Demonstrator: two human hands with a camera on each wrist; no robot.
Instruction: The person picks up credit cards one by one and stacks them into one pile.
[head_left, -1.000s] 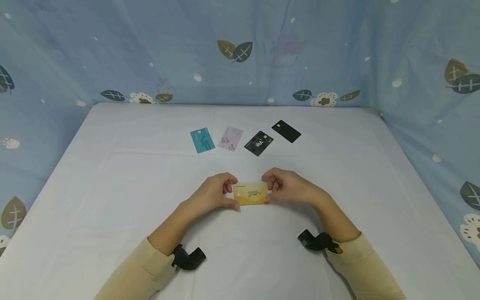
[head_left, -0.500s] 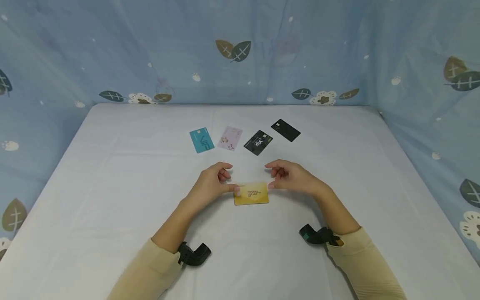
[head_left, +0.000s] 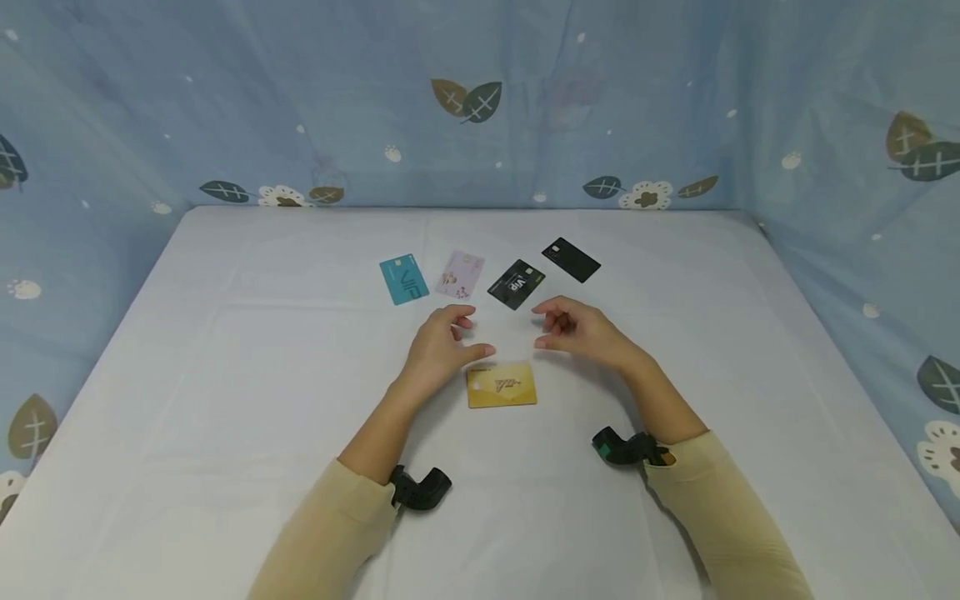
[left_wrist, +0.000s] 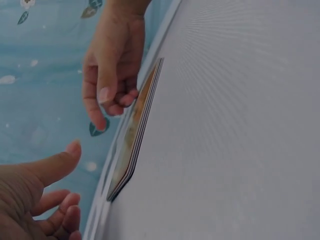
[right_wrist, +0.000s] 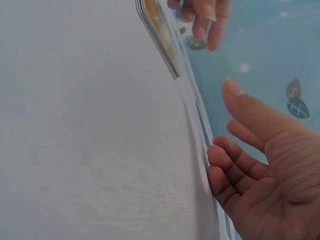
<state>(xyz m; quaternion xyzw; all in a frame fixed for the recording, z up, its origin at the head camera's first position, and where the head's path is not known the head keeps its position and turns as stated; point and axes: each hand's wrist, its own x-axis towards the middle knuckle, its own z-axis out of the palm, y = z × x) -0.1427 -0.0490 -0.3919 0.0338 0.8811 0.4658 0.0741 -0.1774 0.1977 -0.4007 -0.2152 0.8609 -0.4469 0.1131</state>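
Note:
In the head view a yellow card (head_left: 501, 384) lies flat on the white table. The left wrist view shows its layered edge, a small stack of cards (left_wrist: 136, 142) with the yellow one on top. My left hand (head_left: 447, 342) hovers just beyond the stack's upper left corner, thumb and fingers apart and holding nothing. My right hand (head_left: 583, 335) is off the upper right corner, its fingers loosely bent around nothing. Farther out lie a teal VIP card (head_left: 404, 280), a pale pink card (head_left: 461, 275), a black Vip card (head_left: 516, 285) and a plain black card (head_left: 572, 260).
A white cloth covers the table (head_left: 225, 400). Blue curtain (head_left: 300, 100) with leaf and flower prints hangs along the back and both sides. Black wrist-worn camera mounts (head_left: 420, 489) jut inward from both sleeves.
Both hands have let go of the yellow card's ends and moved forward, toward the row of cards. The stack stays where it was on the table.

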